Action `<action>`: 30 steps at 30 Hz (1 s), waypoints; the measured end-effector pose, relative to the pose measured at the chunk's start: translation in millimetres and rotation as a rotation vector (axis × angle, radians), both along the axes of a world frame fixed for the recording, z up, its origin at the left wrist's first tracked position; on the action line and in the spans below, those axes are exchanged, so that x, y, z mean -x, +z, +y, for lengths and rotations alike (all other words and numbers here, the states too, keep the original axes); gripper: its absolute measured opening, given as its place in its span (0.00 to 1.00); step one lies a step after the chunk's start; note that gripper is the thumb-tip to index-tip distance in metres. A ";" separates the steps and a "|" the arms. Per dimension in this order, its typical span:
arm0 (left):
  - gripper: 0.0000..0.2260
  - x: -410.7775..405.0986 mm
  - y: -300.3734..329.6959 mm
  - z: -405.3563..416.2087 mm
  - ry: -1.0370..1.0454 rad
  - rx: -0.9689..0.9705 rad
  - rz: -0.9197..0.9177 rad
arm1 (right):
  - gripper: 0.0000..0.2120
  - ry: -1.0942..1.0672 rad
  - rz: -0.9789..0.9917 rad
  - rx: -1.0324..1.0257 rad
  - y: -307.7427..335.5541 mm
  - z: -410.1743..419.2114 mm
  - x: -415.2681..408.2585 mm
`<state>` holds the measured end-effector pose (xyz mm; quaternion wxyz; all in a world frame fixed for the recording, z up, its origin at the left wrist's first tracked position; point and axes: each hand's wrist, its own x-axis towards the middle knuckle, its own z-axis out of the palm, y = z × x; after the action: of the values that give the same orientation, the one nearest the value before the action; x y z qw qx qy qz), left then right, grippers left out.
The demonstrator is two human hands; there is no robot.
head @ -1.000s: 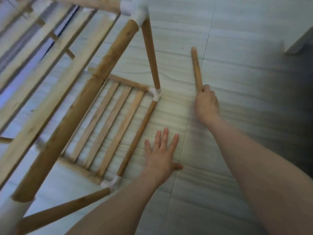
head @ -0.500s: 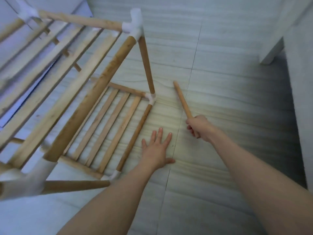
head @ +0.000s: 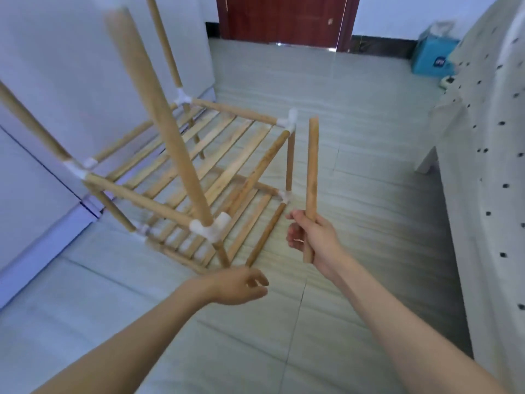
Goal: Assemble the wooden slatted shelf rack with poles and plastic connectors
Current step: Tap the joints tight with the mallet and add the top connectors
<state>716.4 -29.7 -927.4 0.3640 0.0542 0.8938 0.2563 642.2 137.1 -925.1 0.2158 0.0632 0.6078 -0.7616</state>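
1. The rack (head: 199,177) stands on the tiled floor (head: 355,194), two slatted tiers joined by white connectors (head: 211,227).
2. The right hand (head: 315,237), just right of the rack, grips a loose pole (head: 312,177) upright.
3. The left hand (head: 240,285), below the rack's near corner, hangs loosely curled, holding nothing.

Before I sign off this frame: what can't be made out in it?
- Head view, near upright pole: motion-blurred, top end unclear.
- Leftmost pole: cut off by the left edge.
- Blue box by the wall: label too small to read.
- Rack's near bottom corner: hidden behind the left hand.
- Right hand covers the held pole near its lower end.
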 end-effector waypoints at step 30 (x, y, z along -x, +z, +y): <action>0.06 -34.3 62.8 -103.7 0.742 -0.405 1.092 | 0.09 0.067 -0.409 0.344 39.0 -167.2 -31.7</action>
<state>750.7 -133.4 -864.5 -0.2672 -0.0671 0.8430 0.4620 673.8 -30.1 -886.1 0.3668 0.1582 0.4151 -0.8174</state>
